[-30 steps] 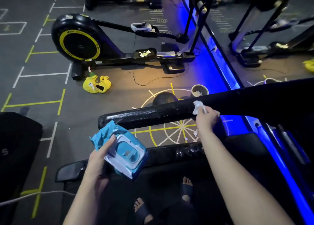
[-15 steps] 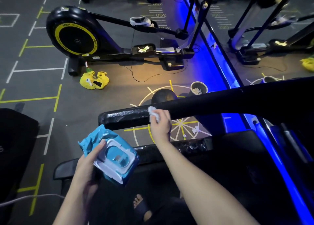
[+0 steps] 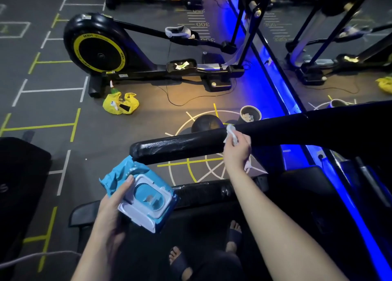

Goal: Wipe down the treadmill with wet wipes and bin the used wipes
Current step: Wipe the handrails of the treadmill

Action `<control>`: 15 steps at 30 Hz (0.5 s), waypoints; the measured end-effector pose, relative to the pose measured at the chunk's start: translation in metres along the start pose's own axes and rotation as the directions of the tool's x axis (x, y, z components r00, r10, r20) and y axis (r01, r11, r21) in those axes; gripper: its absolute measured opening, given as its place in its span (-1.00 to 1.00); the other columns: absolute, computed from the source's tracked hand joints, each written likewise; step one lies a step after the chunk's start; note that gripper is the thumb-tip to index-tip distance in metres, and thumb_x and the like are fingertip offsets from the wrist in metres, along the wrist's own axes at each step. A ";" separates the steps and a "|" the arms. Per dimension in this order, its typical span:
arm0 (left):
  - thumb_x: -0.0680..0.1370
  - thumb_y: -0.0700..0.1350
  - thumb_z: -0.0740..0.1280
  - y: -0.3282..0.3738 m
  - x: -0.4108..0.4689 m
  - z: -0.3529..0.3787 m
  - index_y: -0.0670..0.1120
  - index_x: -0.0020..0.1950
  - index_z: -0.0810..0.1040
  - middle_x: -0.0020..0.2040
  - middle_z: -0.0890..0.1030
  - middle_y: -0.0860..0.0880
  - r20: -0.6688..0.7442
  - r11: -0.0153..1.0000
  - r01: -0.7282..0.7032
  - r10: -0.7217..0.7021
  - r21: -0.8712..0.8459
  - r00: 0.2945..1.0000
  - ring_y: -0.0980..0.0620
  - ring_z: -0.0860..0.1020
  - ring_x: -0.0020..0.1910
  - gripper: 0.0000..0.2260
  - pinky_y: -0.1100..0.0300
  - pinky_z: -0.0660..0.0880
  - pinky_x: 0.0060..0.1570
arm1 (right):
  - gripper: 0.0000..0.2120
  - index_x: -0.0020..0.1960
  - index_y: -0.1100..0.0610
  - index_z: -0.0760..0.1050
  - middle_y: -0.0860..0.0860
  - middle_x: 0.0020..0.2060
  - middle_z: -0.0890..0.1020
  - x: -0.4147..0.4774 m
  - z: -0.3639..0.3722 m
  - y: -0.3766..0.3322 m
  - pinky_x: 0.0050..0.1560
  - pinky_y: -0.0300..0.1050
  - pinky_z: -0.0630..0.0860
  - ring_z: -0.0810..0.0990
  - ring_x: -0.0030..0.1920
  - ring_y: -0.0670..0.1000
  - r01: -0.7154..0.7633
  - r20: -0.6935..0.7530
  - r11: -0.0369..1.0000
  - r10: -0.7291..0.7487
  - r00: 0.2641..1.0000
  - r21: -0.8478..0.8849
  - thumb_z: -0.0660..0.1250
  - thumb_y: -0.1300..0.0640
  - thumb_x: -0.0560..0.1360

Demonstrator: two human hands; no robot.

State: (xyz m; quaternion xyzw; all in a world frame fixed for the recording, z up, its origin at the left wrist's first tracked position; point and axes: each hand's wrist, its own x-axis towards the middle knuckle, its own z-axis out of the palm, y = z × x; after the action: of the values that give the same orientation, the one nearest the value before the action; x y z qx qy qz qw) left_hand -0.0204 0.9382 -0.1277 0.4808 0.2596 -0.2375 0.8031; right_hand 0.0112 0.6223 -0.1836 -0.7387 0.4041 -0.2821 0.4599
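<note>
Two hands are at work. The fingers of the right hand (image 3: 236,151) are curled on a white wet wipe (image 3: 230,134), which is pressed against the black treadmill handrail (image 3: 180,148). The fingers of the left hand (image 3: 112,215) are clamped on a blue pack of wipes (image 3: 118,174), held just below the end of the rail, with its white lid open. Beyond the rail, a small round bin (image 3: 252,110) with crumpled wipes is seen on the floor.

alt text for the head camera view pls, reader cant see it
A person's right hand presses a white wet wipe on a treadmill's black handrail while the left hand holds a blue wipes pack. A small bin stands on the gym floor beyond.
</note>
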 end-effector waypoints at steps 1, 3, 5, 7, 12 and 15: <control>0.53 -0.02 0.50 0.000 -0.001 -0.003 -0.22 0.37 0.63 0.31 0.65 -0.29 -0.010 1.000 -0.002 0.002 0.002 1.000 -0.38 0.56 0.37 -0.54 -0.31 0.42 0.45 | -0.80 0.15 0.21 0.66 -0.03 0.01 0.48 -0.010 0.013 -0.002 -0.21 -0.57 0.33 0.52 -0.14 -0.05 0.053 0.025 0.998 -0.052 0.998 -0.025 0.35 0.29 0.56; 0.53 -0.03 0.49 0.001 -0.002 -0.009 -0.24 0.37 0.63 0.30 0.66 -0.28 -0.030 1.000 0.000 -0.001 -0.005 1.000 -0.38 0.56 0.37 -0.54 -0.31 0.43 0.45 | -0.79 0.11 0.21 0.67 -0.04 -0.05 0.47 -0.039 0.040 -0.007 -0.19 -0.50 0.35 0.46 -0.15 -0.10 0.150 0.082 0.988 -0.148 0.986 -0.026 0.36 0.35 0.52; 0.53 -0.03 0.49 0.003 -0.005 -0.013 -0.24 0.36 0.63 0.29 0.67 -0.28 -0.029 1.000 -0.002 0.001 -0.018 1.000 -0.37 0.57 0.36 -0.54 -0.31 0.43 0.44 | -0.77 0.07 0.17 0.69 -0.05 -0.07 0.46 -0.071 0.064 -0.012 -0.17 -0.47 0.33 0.40 -0.16 -0.20 0.216 0.156 0.976 -0.212 0.965 -0.007 0.36 0.37 0.50; 0.54 -0.04 0.49 0.007 -0.008 -0.013 -0.24 0.36 0.63 0.29 0.67 -0.27 -0.056 1.000 -0.020 0.019 -0.017 0.998 -0.35 0.58 0.35 -0.55 -0.31 0.43 0.45 | -0.76 0.06 0.17 0.70 -0.04 -0.08 0.46 -0.097 0.084 -0.018 -0.14 -0.58 0.26 0.39 -0.15 -0.22 0.227 0.218 0.974 -0.226 0.949 0.020 0.36 0.39 0.48; 0.35 0.22 0.67 0.008 0.009 -0.035 -0.15 0.43 0.59 0.37 0.64 -0.22 -0.122 0.998 -0.046 0.042 -0.035 0.992 -0.27 0.63 0.33 -0.22 -0.30 0.48 0.40 | -0.78 0.11 0.18 0.70 0.07 -0.03 0.58 -0.127 0.098 -0.034 -0.11 -0.57 0.30 0.49 -0.10 -0.13 0.172 0.580 0.983 -0.174 0.796 0.058 0.36 0.31 0.53; 0.24 0.26 0.70 0.008 0.012 -0.042 -0.13 0.45 0.58 0.35 0.65 -0.19 -0.107 0.998 -0.057 0.054 -0.022 0.993 -0.26 0.63 0.34 -0.11 -0.31 0.48 0.40 | -0.79 0.07 0.17 0.70 0.03 -0.05 0.63 -0.116 0.076 -0.033 -0.05 -0.36 0.41 0.55 -0.07 -0.11 0.124 0.557 0.991 -0.132 0.820 0.051 0.36 0.30 0.50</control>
State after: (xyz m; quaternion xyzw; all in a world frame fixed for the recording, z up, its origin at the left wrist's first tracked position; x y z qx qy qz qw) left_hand -0.0140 0.9781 -0.1474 0.4897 0.2916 -0.1856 0.8004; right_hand 0.0225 0.7646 -0.1911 -0.8112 0.1996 -0.0864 0.5428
